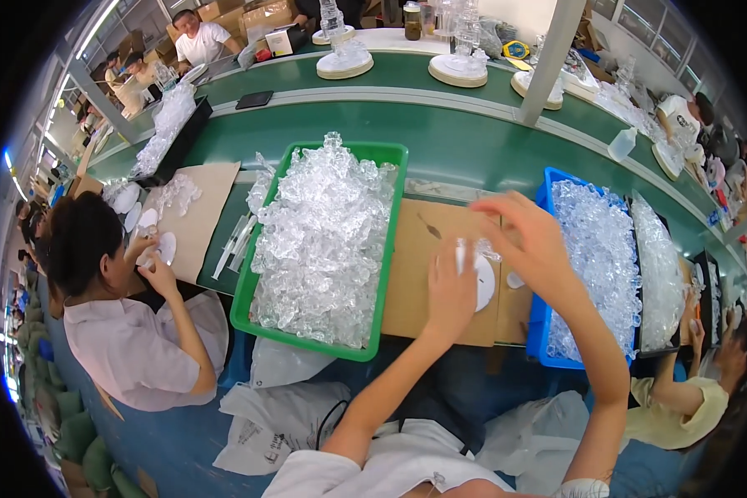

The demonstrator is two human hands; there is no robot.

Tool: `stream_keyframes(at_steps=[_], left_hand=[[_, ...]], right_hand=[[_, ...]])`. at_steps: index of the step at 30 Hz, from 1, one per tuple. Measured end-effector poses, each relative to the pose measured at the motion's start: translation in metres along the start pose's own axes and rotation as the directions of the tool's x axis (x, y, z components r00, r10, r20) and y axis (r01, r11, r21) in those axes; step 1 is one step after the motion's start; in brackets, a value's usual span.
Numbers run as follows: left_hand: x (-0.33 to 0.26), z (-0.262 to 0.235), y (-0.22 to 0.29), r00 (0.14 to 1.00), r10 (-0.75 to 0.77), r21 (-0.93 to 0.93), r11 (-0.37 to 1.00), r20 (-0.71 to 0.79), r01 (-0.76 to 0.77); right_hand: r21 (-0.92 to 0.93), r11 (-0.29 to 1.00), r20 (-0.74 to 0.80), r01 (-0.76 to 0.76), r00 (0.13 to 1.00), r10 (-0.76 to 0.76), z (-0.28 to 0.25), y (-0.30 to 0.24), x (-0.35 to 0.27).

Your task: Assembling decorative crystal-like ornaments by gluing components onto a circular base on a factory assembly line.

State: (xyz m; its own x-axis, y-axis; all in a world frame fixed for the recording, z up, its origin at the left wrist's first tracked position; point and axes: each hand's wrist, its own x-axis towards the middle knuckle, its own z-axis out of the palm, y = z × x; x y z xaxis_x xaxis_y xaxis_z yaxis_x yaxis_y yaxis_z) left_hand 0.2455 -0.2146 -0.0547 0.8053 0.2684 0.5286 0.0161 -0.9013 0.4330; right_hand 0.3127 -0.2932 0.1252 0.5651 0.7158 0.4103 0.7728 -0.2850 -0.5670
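My left hand [452, 290], smeared by motion, is over the left edge of a round white disc [485, 286] on a brown cardboard sheet [412, 282]. Its fingertips are blurred, so whether they grip anything is hidden. Higher up and to the right, my right hand [529, 241] is held with curved fingers apart from the thumb. Nothing shows clearly between them. A small clear plastic piece [488, 250] appears just below its thumb, at the disc's upper edge. Beside the disc on the right lies a smaller white round piece [515, 280].
A green tray [390, 274] heaped with clear plastic parts stands at left; a blue tray [541, 332] of similar parts is at right. Behind runs a green conveyor belt [465, 149] with white round bases [344, 65]. Co-workers [133, 332] sit at either side.
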Motion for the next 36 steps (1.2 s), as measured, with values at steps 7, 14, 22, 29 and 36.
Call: stream_keyframes(at_steps=[7, 14, 22, 29, 36], left_hand=[[-0.077, 0.004, -0.036, 0.968, -0.020, 0.094, 0.996, 0.249, -0.004], [-0.083, -0.017, -0.037, 0.957, -0.095, 0.179, 0.983, 0.274, 0.046], [-0.079, 0.000, -0.040, 0.974, -0.023, 0.142, 0.990, 0.226, -0.009], [-0.080, -0.003, -0.044, 0.982, -0.001, 0.101, 0.995, 0.191, -0.018], [-0.086, -0.004, -0.046, 0.977, -0.005, 0.067, 0.998, 0.213, -0.010]], right_hand=[[-0.436, 0.899, 0.334, 0.037, 0.934, 0.123, 0.162, 0.043, 0.124], [-0.440, 0.897, 0.516, -0.043, 0.805, 0.292, 0.184, 0.048, 0.153], [-0.421, 0.907, 0.622, 0.017, 0.733, 0.275, 0.173, 0.053, 0.146], [-0.442, 0.895, 0.493, 0.054, 0.848, 0.192, 0.151, 0.035, 0.126], [0.651, 0.519, 0.432, -0.555, 0.832, 0.348, 0.093, 0.030, 0.045]])
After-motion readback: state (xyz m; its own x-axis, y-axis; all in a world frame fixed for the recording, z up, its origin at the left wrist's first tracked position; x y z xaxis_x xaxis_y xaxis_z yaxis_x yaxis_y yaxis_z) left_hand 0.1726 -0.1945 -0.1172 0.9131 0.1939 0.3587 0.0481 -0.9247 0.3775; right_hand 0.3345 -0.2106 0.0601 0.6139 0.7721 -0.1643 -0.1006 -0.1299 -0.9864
